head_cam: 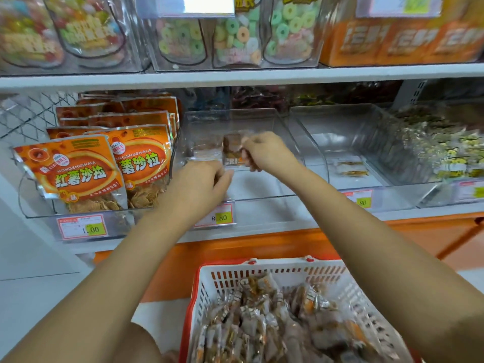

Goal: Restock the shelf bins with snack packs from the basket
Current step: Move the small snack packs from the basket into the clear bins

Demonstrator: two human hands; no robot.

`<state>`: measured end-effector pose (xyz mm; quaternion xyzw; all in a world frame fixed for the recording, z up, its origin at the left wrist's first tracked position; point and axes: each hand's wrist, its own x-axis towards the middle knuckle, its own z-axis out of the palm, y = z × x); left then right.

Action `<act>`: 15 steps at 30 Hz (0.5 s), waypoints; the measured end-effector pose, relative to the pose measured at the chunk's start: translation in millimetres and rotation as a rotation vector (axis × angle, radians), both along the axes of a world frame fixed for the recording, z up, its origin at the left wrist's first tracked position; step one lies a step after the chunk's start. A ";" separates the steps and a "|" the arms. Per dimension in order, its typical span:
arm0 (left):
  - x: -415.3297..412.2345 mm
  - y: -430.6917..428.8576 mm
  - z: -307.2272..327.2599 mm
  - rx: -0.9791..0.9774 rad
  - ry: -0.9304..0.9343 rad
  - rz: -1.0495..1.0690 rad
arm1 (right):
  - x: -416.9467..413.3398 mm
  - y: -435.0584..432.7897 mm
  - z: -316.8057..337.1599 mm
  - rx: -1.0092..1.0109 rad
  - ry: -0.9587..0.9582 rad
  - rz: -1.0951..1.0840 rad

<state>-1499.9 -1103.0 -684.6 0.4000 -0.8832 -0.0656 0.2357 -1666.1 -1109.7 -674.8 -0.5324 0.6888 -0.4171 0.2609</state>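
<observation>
My right hand (264, 153) pinches a small brown snack pack (232, 150) and holds it upright inside the clear middle shelf bin (262, 197). My left hand (201, 182) reaches over the bin's front left corner with curled fingers; whether it holds a clear pack is hidden by blur. The white basket (262, 273) with red trim stands below, at the bottom centre, filled with several small brown and orange snack packs (275, 323).
Orange sweet-potato chip bags (78, 171) fill the bin to the left. A nearly bare clear bin (366, 153) sits to the right, then a bin of yellow-wrapped packs (450, 153). Candy-ring jars (235, 38) stand on the shelf above. Price tags (217, 216) line the shelf edge.
</observation>
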 end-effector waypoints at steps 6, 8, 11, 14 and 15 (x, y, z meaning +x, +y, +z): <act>-6.7 29.5 -25.3 0.246 -0.366 -0.173 | -13.1 106.2 -22.3 0.160 0.321 0.193; -6.1 29.5 -37.1 0.209 -0.482 -0.152 | -13.8 119.4 -38.5 0.319 0.369 0.285; -3.7 27.3 -43.4 0.185 -0.510 -0.127 | -17.8 124.7 -81.0 0.608 0.386 0.370; -1.4 27.1 -42.8 0.165 -0.504 -0.121 | -24.6 121.5 -149.8 0.771 0.479 0.276; -1.3 27.1 -42.5 0.158 -0.504 -0.123 | -27.4 121.8 -174.6 0.789 0.466 0.216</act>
